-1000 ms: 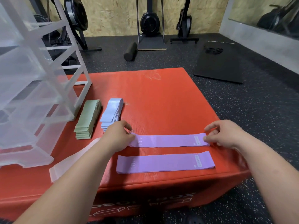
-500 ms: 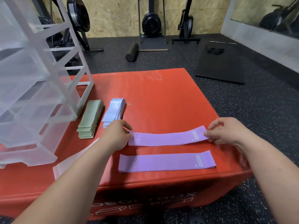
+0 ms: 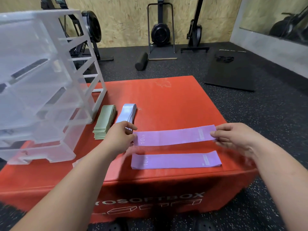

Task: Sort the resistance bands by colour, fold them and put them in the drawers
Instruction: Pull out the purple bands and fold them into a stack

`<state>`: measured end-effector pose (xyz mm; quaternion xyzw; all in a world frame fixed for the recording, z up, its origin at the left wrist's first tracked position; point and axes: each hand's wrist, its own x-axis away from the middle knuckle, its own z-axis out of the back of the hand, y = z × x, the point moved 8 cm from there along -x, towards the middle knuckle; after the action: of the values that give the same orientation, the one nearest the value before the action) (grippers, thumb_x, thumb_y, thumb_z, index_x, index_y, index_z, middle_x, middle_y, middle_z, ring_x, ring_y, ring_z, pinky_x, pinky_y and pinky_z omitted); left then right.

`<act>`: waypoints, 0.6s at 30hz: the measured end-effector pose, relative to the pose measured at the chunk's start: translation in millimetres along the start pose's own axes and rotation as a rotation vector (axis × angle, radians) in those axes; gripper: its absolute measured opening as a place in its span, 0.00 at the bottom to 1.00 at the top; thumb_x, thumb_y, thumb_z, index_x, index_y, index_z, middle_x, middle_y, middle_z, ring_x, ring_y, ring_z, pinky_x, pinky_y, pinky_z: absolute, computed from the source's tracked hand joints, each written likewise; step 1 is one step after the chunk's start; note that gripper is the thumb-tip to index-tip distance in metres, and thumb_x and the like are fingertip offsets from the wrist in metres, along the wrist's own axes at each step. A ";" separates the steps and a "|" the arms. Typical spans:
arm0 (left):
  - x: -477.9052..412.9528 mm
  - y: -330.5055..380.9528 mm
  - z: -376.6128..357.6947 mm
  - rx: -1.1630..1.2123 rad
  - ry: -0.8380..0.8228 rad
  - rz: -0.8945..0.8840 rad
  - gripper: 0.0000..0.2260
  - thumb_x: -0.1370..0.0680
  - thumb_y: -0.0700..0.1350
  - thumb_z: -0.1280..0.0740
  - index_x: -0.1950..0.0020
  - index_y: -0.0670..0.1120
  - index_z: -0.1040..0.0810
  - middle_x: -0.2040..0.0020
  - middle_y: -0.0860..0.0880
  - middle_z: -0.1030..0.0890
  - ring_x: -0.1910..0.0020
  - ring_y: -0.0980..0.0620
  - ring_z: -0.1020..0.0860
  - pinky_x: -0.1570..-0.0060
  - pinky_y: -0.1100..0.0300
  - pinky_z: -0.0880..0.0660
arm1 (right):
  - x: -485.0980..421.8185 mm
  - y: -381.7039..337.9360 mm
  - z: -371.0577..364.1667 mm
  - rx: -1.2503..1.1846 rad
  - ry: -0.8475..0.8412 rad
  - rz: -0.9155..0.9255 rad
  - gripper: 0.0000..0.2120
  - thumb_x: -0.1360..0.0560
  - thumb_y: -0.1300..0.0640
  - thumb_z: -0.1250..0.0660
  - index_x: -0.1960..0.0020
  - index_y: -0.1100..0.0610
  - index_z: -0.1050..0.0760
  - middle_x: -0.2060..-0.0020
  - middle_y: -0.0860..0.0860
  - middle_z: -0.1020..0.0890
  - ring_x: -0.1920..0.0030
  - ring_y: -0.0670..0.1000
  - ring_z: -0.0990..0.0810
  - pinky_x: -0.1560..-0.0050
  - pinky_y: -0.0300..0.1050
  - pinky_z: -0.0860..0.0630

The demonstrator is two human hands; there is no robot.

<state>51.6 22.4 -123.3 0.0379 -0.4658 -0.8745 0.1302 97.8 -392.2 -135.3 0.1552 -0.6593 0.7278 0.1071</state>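
now: two purple bands, two folded stacks, one drawer unit.
drawer unit (image 3: 41, 80) at the red box's (image 3: 166, 100) left edge, then green stack (image 3: 105, 121), blue stack (image 3: 126, 113); left hand (image 3: 116, 139) and right hand (image 3: 233, 135) pinch the upper band's (image 3: 175, 136) ends; lower band (image 3: 175, 160) lies along the near edge.

Left hand (image 3: 119, 139), right hand (image 3: 233, 135) pinching far purple band (image 3: 175, 136) ends; forearms outstretched.

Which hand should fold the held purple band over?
Probably right: the right hand pinches the purple band by its label end in open space; the left hand pinches the other end close beside the blue stack.
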 end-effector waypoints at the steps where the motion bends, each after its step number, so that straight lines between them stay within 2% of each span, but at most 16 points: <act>1: 4.6 0.6 2.0 0.020 0.000 -0.002 0.09 0.22 0.35 0.29 0.49 0.48 0.17 0.66 0.49 0.19 0.71 0.51 0.21 0.63 0.45 0.18 | 4.1 0.1 -0.4 0.008 -0.002 0.007 0.14 0.27 0.68 0.23 0.43 0.68 0.20 0.53 0.63 0.14 0.53 0.56 0.16 0.49 0.49 0.14; 3: 13.1 0.9 5.2 0.055 -0.004 -0.005 0.08 0.22 0.35 0.29 0.47 0.46 0.17 0.67 0.49 0.19 0.72 0.51 0.24 0.67 0.53 0.26 | 13.3 -0.3 -1.0 0.035 0.004 0.027 0.13 0.26 0.67 0.23 0.43 0.66 0.19 0.53 0.63 0.14 0.54 0.56 0.16 0.49 0.49 0.14; 5: 20.0 -1.1 7.9 0.071 -0.005 -0.008 0.07 0.22 0.35 0.28 0.47 0.46 0.18 0.67 0.49 0.18 0.73 0.50 0.26 0.67 0.56 0.28 | 22.1 -0.1 -1.9 0.051 0.015 0.041 0.12 0.26 0.66 0.23 0.44 0.65 0.18 0.53 0.62 0.13 0.55 0.56 0.15 0.51 0.48 0.14; 11: 42.3 -3.2 11.0 0.005 0.017 -0.042 0.07 0.23 0.38 0.26 0.50 0.49 0.18 0.65 0.50 0.16 0.71 0.52 0.23 0.65 0.56 0.27 | 44.2 6.1 -2.1 0.184 0.077 0.064 0.06 0.24 0.64 0.25 0.47 0.63 0.17 0.61 0.57 0.14 0.62 0.52 0.15 0.61 0.43 0.14; 13: 49.2 -3.3 8.7 -0.029 0.014 -0.049 0.07 0.24 0.39 0.25 0.51 0.50 0.18 0.65 0.50 0.15 0.70 0.53 0.22 0.65 0.55 0.24 | 50.7 6.1 -1.3 0.283 0.110 0.100 0.04 0.23 0.64 0.25 0.49 0.62 0.16 0.63 0.56 0.14 0.64 0.51 0.16 0.65 0.42 0.18; 16: 56.1 -4.1 4.5 -0.106 0.016 -0.051 0.08 0.25 0.40 0.25 0.52 0.52 0.19 0.62 0.50 0.15 0.70 0.55 0.22 0.65 0.59 0.28 | 55.8 5.4 0.2 0.469 0.165 0.153 0.01 0.24 0.62 0.24 0.55 0.57 0.14 0.63 0.56 0.13 0.63 0.52 0.14 0.65 0.44 0.23; 18: 59.7 -4.3 2.1 -0.158 0.020 -0.053 0.09 0.24 0.40 0.25 0.52 0.53 0.20 0.61 0.50 0.15 0.68 0.55 0.22 0.66 0.61 0.31 | 55.7 6.3 -0.4 0.594 0.191 0.183 0.02 0.26 0.60 0.23 0.57 0.54 0.14 0.66 0.52 0.13 0.61 0.53 0.13 0.62 0.49 0.20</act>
<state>-7.1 10.7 -122.5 0.0487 -0.3929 -0.9112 0.1141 43.8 -395.2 -120.7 0.0509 -0.4161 0.9064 0.0525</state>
